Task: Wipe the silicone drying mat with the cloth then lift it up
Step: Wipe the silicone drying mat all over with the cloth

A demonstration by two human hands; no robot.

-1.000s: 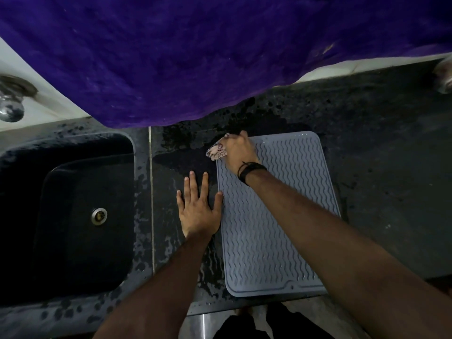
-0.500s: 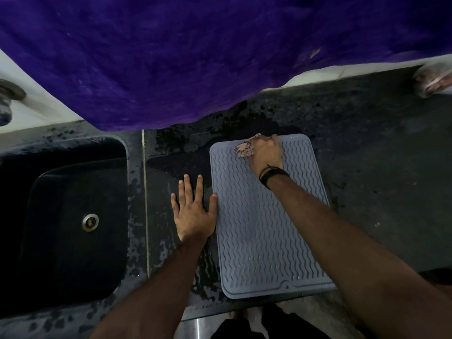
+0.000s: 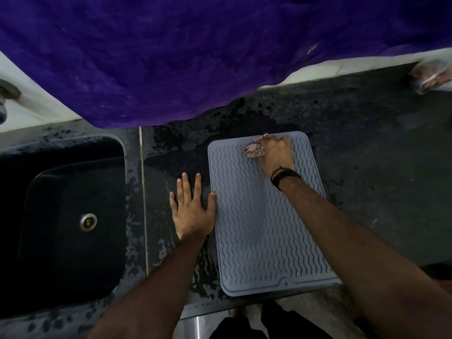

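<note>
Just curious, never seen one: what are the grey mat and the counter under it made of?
The mat looks like matte grey silicone or soft rubber: moulded wavy ridges, rounded corners, a raised rim. The counter seems to be dark speckled stone, perhaps granite, with wet patches; I can't be sure.

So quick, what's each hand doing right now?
Left hand: open, flat on the wet counter, thumb at the mat edge.
Right hand: closed on the cloth, pressing it on the mat.
</note>
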